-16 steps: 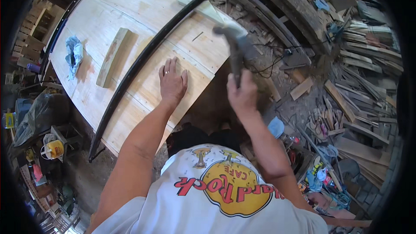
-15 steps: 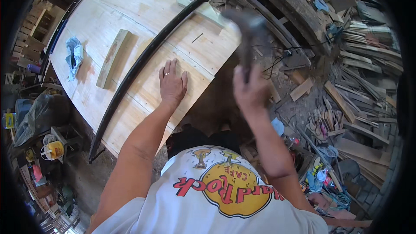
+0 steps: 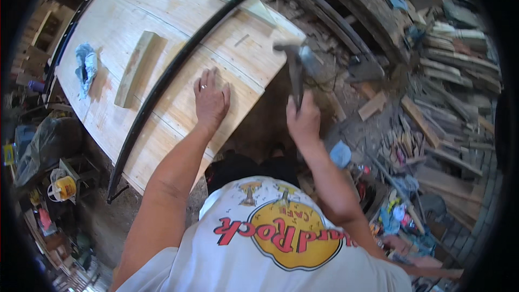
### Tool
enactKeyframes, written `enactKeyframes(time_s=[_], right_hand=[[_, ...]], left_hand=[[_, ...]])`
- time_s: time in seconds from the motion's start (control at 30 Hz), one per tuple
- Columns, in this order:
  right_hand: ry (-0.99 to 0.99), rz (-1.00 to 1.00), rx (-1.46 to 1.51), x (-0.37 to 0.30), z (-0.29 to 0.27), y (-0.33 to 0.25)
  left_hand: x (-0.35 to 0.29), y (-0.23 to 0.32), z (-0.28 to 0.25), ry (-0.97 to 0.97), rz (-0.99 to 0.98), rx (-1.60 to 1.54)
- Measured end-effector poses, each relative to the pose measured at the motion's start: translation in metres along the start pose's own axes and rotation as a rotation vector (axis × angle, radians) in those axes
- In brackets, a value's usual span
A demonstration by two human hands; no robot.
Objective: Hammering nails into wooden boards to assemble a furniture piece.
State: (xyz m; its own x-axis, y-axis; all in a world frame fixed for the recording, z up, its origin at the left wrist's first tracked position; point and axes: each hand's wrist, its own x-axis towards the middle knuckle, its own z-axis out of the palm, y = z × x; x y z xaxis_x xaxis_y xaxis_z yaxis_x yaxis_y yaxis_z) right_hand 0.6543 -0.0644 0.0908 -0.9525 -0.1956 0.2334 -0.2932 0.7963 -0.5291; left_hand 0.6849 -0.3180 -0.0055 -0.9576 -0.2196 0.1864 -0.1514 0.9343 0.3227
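Head view: the right hand [image 3: 304, 120] clenches a hammer [image 3: 295, 74] that juts past its knuckles. The left hand [image 3: 211, 101] lies released, palm down, on a wooden panel [image 3: 178, 1]. Below both hands, a white shirt [image 3: 208, 259] bears red lettering [image 3: 263, 232] over a yellow disc [image 3: 294, 260].

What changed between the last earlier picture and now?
The right hand has brought the hammer left and down in the picture. Nothing was taken or released. The left hand still rests on the wooden panel; the wooden block and light-blue bundle stay in place.
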Motion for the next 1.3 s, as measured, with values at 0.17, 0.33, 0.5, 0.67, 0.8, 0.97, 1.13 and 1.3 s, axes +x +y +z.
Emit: enactKeyframes(time_s=[0.17,0.33,0.5,0.67,0.8,0.97,1.13,1.3], right_hand=[[0.358,-0.092,0.181,0.049,-0.070,-0.060],[-0.094,-0.015,-0.163,-0.006,-0.008,-0.006],[-0.324,0.258,-0.043,-0.011,0.032,0.013],[-0.305,0.881,1.105,0.037,0.069,-0.017],[-0.591,0.458,0.355,0.030,0.068,-0.048],[-0.510,0.380,0.492,-0.031,0.065,0.016],[-0.342,1.150,1.039,-0.035,0.139,0.070],[-0.040,1.315,1.842,-0.026,0.167,0.050]], left_hand=[[-0.003,-0.005,0.006,-0.002,-0.025,0.061],[0.002,-0.002,0.008,-0.002,-0.019,0.059],[0.006,0.000,0.000,0.001,0.015,0.038],[0.010,-0.004,0.012,0.065,0.048,-0.228],[0.003,-0.065,-0.006,0.099,-0.113,-0.482],[0.050,0.004,-0.029,0.075,-0.116,-0.664],[0.155,0.067,0.000,0.022,0.283,-0.520],[0.276,0.075,0.065,-0.026,0.545,-0.418]])
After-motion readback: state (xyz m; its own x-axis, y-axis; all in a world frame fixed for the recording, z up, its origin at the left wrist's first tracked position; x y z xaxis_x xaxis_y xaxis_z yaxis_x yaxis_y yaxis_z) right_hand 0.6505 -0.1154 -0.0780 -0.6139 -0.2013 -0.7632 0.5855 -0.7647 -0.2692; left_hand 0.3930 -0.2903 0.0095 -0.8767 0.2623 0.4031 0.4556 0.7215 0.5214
